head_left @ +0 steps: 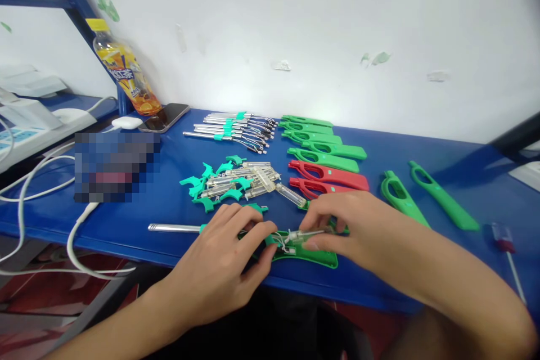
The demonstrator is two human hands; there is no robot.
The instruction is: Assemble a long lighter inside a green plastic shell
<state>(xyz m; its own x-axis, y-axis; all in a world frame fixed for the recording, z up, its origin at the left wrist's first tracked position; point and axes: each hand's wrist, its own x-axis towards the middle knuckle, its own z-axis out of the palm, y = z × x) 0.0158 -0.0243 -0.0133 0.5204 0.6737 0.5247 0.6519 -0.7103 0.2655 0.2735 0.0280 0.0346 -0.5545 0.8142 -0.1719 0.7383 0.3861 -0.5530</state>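
My left hand [228,253] closes around a green lighter casing half [324,259] at the table's front edge. A silver metal tube [175,228] sticks out to the left of that hand, and thin wires [283,243] show by its fingertips. Between the bent fingers of my right hand [341,222] is a clear lighter fuel tank [301,236], held over the hollow of the casing. Part of the tank and most of the casing's handle end are covered by my fingers. Just behind lie teal triggers [196,187] piled with several clear tanks [291,196].
Wired metal tubes [228,126] lie in a row at the back. Green casings [329,149] and red casings [329,173] line up beside them, with another green casing [442,197] at right. A screwdriver [504,242], phone [166,117], drink bottle [126,73] and white cable [73,236] flank the work.
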